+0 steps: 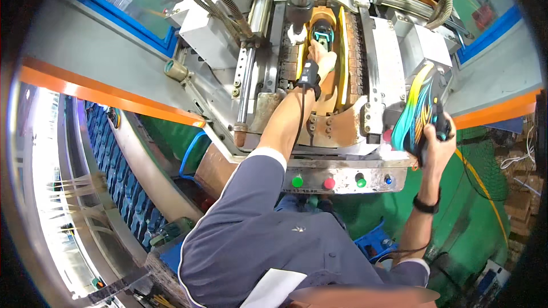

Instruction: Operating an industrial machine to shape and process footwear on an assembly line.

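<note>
Left hand (319, 57) on shoe (322, 33) in press (365, 51) — right hand (436, 140) holds sneaker (416, 108).

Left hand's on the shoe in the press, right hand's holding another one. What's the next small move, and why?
Probably draw the left hand back out of the machine: it rests on the seated shoe between the yellow side pads, while the right hand holds the colourful shoe clear.

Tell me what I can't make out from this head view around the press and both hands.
- Left hand: fingertips hidden behind the shoe seated in the press; grip unclear.
- Right hand: palm side covered by the colourful shoe it holds.
- That shoe's far side faces away.
- Button panel: markings too small.
- Machine top: cut off by the upper edge.
- Left conveyor: overexposed, warped by fisheye.
</note>
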Available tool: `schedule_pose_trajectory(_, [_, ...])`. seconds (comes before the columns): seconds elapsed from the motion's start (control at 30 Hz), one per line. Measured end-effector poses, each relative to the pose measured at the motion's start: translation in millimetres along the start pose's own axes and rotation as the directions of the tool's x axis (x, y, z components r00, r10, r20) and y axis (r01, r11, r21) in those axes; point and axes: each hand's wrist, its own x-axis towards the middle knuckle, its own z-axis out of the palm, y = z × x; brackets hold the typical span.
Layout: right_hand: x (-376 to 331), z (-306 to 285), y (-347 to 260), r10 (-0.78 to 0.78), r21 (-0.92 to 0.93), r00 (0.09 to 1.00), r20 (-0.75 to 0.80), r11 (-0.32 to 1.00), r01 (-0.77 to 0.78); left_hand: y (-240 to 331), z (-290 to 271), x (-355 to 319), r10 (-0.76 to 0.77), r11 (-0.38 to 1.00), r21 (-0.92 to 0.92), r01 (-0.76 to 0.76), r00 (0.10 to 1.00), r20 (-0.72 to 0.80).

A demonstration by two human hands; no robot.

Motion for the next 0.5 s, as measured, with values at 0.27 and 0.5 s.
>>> schedule_pose_trajectory(0.27, [162, 153, 6, 0.093, -0.455, 0.921, 0.378, 0.885, 0.097, -13, -137, -146, -0.028, 0.489, -0.733, 0.472, 0.849, 0.528])
schedule_pose_trajectory(0.5, [107, 334, 4, 0.098, -0.672, 0.826, 0.556, 0.638, 0.376, -73, -278, -311, -0.133, 0.607, -0.753, 0.254, 0.967, 0.218])
